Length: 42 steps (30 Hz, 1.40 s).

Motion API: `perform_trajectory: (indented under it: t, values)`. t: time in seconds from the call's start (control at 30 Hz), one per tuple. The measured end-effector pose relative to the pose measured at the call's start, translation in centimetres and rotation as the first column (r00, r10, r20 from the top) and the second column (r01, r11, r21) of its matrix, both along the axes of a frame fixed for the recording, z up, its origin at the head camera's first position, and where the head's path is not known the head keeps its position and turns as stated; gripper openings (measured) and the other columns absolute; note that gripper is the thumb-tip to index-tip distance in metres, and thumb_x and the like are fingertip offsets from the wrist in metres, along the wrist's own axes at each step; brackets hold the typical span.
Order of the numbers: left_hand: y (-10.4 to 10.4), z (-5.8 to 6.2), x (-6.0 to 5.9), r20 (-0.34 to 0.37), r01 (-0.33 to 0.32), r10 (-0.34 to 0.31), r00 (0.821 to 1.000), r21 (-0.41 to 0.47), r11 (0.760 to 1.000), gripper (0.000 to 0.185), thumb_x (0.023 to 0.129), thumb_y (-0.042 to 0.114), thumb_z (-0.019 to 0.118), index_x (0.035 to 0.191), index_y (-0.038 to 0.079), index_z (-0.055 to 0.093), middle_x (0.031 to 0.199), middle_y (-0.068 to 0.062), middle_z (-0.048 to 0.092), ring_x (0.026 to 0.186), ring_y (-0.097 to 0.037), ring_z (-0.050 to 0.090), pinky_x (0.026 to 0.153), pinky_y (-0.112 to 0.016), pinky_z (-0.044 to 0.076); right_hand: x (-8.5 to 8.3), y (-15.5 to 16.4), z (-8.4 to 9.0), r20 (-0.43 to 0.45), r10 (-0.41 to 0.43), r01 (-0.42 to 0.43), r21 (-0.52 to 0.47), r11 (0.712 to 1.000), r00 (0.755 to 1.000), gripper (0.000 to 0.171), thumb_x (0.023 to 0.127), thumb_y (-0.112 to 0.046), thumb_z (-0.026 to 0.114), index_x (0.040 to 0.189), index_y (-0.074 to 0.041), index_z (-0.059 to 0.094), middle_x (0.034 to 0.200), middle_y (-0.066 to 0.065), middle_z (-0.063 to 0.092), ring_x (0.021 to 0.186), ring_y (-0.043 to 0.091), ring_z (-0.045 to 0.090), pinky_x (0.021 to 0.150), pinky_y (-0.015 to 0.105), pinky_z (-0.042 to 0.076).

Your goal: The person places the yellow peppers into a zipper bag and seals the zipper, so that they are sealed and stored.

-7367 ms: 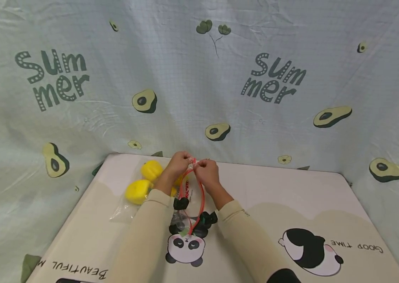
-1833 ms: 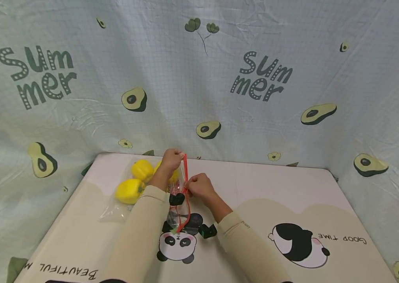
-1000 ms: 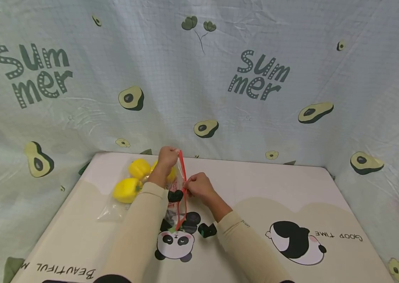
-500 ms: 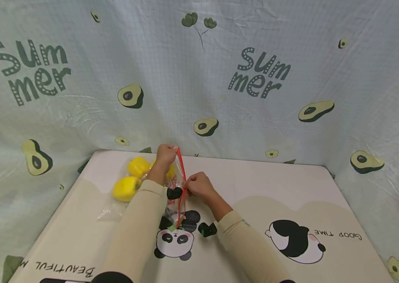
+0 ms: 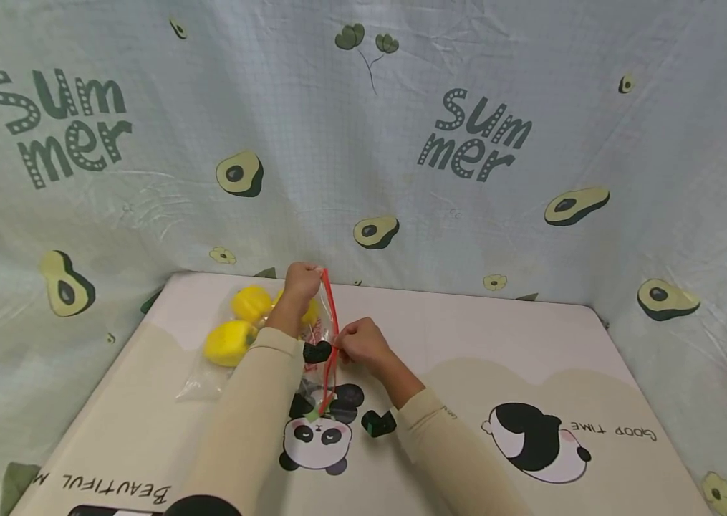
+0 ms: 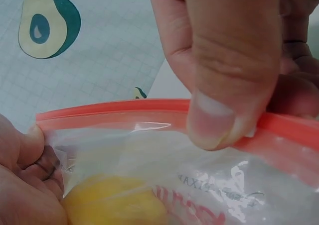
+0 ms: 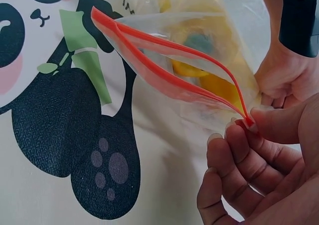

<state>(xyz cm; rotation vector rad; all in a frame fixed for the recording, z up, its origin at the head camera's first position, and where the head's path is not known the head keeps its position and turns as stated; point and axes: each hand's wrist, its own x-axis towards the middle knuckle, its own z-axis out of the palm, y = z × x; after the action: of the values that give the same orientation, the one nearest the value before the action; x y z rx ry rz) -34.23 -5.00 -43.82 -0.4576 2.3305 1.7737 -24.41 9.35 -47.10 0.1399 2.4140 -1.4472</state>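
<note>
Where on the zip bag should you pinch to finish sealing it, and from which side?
Pinch the red zip strip just past where the right hand pinches it, coming from above. The strip stands edge up, and in the right wrist view its two halves gape toward the near end. The left hand pinches the far end.

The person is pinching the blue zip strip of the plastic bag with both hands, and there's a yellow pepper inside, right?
Almost. The zip strip is red-orange, not blue, as the right wrist view shows. The rest holds: the left hand and right hand both pinch it on the plastic bag, and a yellow pepper sits inside.
</note>
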Motion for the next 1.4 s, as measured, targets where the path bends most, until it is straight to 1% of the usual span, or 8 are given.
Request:
perform_trajectory:
  t: [0.23,0.47,0.6,0.7,0.83,0.93,1.13,1.4]
  values:
    - [0.4,0.5,-0.1,-0.020,0.012,-0.012,1.000,0.016,1.000,0.039,0.111,0.020,0.048,0.140,-0.004,0.057,0.138,-0.021,0.056,0.119,-0.032,0.052,0.120,-0.049,0.045,-0.1,0.6,0.0,0.002,0.028,-0.028,-0.025,0.999,1.000,0.019,0.095,-0.015,0.068,0.084,-0.002,0.076,0.066,0.003,0.060,0.060,0.017,0.055,0.054,0.024,0.048]
    - [0.5,0.3,-0.2,-0.025,-0.001,0.002,1.000,0.032,0.999,0.036,0.111,0.018,0.047,0.135,-0.006,0.058,0.131,-0.019,0.056,0.116,-0.030,0.051,0.118,-0.049,0.046,-0.2,0.9,-0.1,0.016,0.042,-0.042,-0.028,0.999,0.999,0.019,0.095,-0.015,0.067,0.083,-0.002,0.076,0.065,0.003,0.060,0.058,0.015,0.054,0.052,0.023,0.045]
    - [0.4,0.5,-0.3,-0.038,-0.007,0.009,0.999,0.043,0.999,0.039,0.111,0.016,0.046,0.141,-0.007,0.056,0.140,-0.022,0.056,0.122,-0.032,0.052,0.121,-0.049,0.044,-0.2,0.9,0.0,0.026,0.042,-0.041,-0.029,0.999,0.999,0.019,0.096,-0.016,0.068,0.085,-0.003,0.077,0.067,0.004,0.061,0.059,0.016,0.054,0.053,0.024,0.046]
    - [0.2,0.4,-0.4,-0.027,-0.013,0.014,1.000,0.048,0.999,0.041,0.111,0.016,0.046,0.146,-0.005,0.053,0.145,-0.022,0.055,0.125,-0.033,0.052,0.122,-0.049,0.043,0.0,1.0,0.0,0.028,0.050,-0.050,-0.023,0.998,0.998,0.019,0.096,-0.017,0.068,0.086,-0.003,0.077,0.068,0.004,0.062,0.060,0.016,0.055,0.053,0.023,0.046]
    - [0.2,0.2,-0.5,-0.002,-0.025,0.025,1.000,0.053,0.998,0.039,0.111,0.018,0.047,0.142,-0.003,0.055,0.139,-0.020,0.055,0.120,-0.031,0.052,0.121,-0.049,0.044,0.2,1.1,0.0,0.030,0.061,-0.061,-0.011,0.998,0.998,0.018,0.095,-0.016,0.067,0.085,-0.004,0.077,0.067,0.004,0.062,0.061,0.017,0.054,0.053,0.023,0.046]
    - [0.2,0.1,-0.5,-0.011,-0.026,0.026,1.000,0.052,0.998,0.037,0.112,0.018,0.045,0.139,-0.004,0.056,0.135,-0.019,0.055,0.116,-0.030,0.051,0.119,-0.049,0.046,0.3,1.2,-0.1,0.032,0.061,-0.061,-0.005,0.998,0.998,0.019,0.095,-0.017,0.068,0.084,-0.004,0.077,0.067,0.005,0.061,0.060,0.017,0.055,0.053,0.023,0.046]
    - [0.1,0.1,-0.5,-0.007,-0.029,0.029,1.000,0.050,0.998,0.040,0.112,0.019,0.046,0.143,-0.003,0.053,0.138,-0.020,0.054,0.118,-0.032,0.052,0.120,-0.049,0.045,0.4,1.4,-0.4,0.042,0.077,-0.077,-0.010,0.997,0.996,0.020,0.095,-0.019,0.069,0.084,-0.005,0.077,0.067,0.004,0.061,0.061,0.016,0.055,0.053,0.023,0.046]
    - [-0.3,-0.1,-0.5,-0.005,-0.039,0.039,0.999,0.049,0.998,0.039,0.111,0.018,0.046,0.141,-0.004,0.055,0.132,-0.018,0.053,0.118,-0.030,0.050,0.121,-0.047,0.044,0.8,1.4,-0.6,0.030,0.114,-0.114,-0.024,0.993,0.993,0.020,0.094,-0.017,0.070,0.081,-0.003,0.077,0.062,0.001,0.058,0.058,0.015,0.052,0.052,0.023,0.043]
